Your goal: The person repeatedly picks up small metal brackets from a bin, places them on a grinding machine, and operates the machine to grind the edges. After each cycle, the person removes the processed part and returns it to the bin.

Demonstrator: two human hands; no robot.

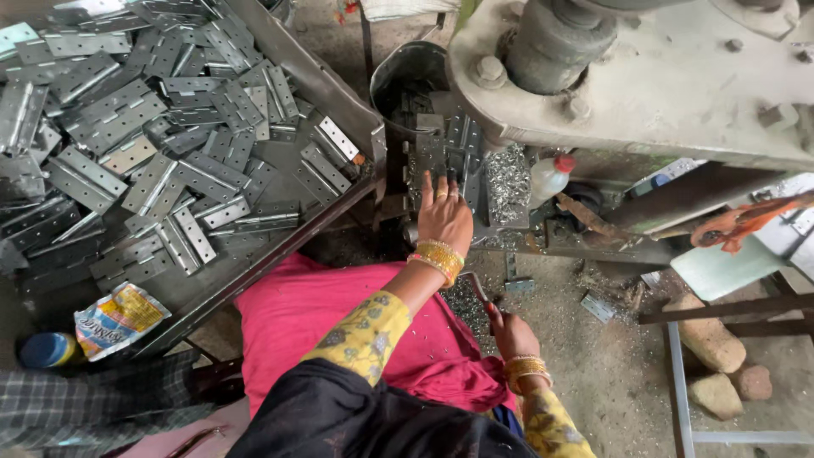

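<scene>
I see far left: metal tray (335, 89) piled with grey hinge plates (153, 127), printed packet (117, 318) and blue-capped container (47, 349) below it. Centre: my left hand (443, 219), fingers stretched flat, pressing on hinge piece (428, 157) at press bed, beneath grey press body (661, 76). Heap of metal chips (507, 182) just beside, white bottle with red cap (549, 176) next. My right hand (511, 332) lower, fingers closed round dark handle (476, 290).
</scene>
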